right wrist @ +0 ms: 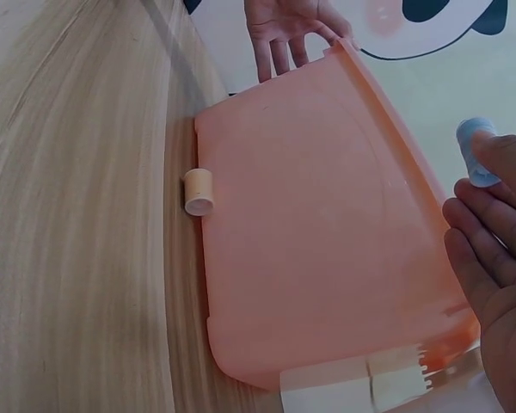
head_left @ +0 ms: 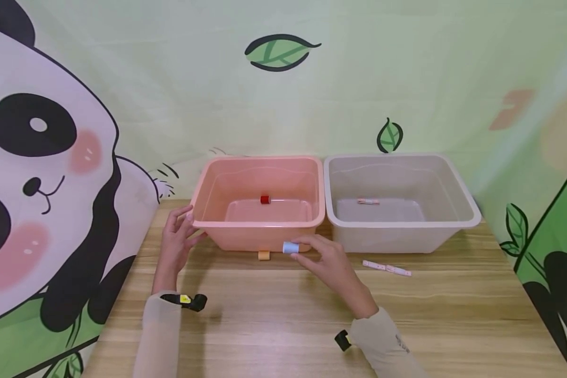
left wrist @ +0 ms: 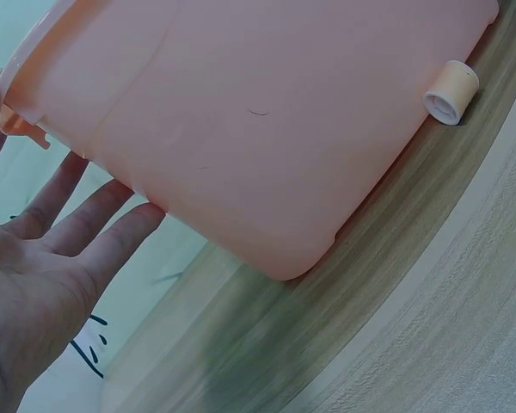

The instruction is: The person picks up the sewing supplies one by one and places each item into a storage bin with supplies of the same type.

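One spool (head_left: 290,248) | pale blue | cylindrical | pinched in right hand (head_left: 332,265)

A pink plastic bin (head_left: 260,236) and a gray plastic bin (head_left: 397,238) admit entry from above through open tops, while their front walls bar the low route across the wooden tabletop (head_left: 264,315), their adjoining rims leave scarcely a slit, and the left hand (head_left: 177,244) blocks the pink one's left edge.

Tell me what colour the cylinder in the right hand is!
Light blue; the cylinder shows best in the right wrist view.
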`<state>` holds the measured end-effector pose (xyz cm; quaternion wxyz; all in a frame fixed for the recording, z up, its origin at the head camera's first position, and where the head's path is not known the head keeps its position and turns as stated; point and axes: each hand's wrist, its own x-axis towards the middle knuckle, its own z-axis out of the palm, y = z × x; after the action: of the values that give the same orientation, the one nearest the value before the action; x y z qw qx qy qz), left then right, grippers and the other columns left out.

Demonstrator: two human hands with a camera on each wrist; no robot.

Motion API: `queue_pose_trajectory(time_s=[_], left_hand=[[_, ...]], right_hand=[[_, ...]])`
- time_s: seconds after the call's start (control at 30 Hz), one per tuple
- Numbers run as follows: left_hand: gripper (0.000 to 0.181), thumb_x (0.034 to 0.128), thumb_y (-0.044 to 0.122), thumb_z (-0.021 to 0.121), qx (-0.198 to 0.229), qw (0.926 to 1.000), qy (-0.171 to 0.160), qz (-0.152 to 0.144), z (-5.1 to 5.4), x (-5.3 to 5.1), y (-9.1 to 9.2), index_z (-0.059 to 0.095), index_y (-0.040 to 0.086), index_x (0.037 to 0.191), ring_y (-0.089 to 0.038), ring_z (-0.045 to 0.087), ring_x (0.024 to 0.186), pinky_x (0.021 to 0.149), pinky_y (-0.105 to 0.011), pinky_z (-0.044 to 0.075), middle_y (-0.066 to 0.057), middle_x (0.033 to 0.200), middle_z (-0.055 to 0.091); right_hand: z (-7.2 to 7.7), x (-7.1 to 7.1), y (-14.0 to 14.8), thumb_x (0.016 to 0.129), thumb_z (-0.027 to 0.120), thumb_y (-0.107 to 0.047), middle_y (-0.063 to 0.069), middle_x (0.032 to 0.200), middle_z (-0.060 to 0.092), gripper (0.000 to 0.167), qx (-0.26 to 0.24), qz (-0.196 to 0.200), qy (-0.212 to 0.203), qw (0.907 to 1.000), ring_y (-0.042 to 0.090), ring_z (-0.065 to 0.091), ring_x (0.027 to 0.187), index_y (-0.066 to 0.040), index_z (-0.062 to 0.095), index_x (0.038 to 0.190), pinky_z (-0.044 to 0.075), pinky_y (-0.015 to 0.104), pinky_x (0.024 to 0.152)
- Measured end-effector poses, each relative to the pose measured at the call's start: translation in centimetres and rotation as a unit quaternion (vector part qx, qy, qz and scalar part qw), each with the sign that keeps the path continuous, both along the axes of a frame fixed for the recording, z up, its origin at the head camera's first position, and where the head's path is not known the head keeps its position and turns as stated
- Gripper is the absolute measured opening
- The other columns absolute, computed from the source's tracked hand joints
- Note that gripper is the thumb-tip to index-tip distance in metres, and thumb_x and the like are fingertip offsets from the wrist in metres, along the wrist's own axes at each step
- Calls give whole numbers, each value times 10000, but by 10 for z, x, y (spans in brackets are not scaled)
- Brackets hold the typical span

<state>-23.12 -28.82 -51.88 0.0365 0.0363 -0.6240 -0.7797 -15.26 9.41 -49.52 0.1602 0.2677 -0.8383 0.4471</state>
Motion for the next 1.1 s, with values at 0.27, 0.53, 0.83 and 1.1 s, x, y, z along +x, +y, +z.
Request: queue_pose_trajectory(time_s=[0.27, 0.53, 0.83, 1.1], left_hand=[[364, 1020, 306, 616, -38, 10000, 36, -17, -1, 1, 0, 540, 206, 1361, -164, 715, 1022, 952, -536, 533, -61, 1349, 505], [386, 1021, 305, 617, -101, 9999, 27, -10, 0, 1, 0, 527, 200, 1382, -158, 713, 1037, 939, -522, 526, -65, 1365, 496], [418, 1025, 295, 616, -156, 9999, 24, -19, 1, 1, 1, 504, 187, 1413, -154, 711, 1044, 934, -511, 530, -63, 1369, 494], [366, 1029, 267, 614, -34, 10000, 52, -26, 1, 1, 1, 528, 197, 1378, -152, 717, 1024, 934, -520, 540, -63, 1326, 509]], right_hand=[[5, -2, 0, 845, 836, -115, 33, 1164, 736, 359, -92, 97, 45, 9999, 185, 684, 993, -103, 718, 1184, 604, 337, 891], [10, -6, 1, 851, 830, -107, 60, 1185, 731, 371, -106, 212, 316, 9992, 233, 698, 1030, -85, 709, 1200, 593, 337, 919], [19, -9, 2, 874, 814, -123, 83, 1198, 727, 320, -48, 256, 632, 9977, 242, 707, 1044, -62, 713, 1172, 594, 362, 921], [29, -15, 3, 876, 816, -144, 36, 1205, 729, 330, 200, 206, 443, 9986, 201, 694, 1092, -121, 718, 1190, 574, 345, 960]])
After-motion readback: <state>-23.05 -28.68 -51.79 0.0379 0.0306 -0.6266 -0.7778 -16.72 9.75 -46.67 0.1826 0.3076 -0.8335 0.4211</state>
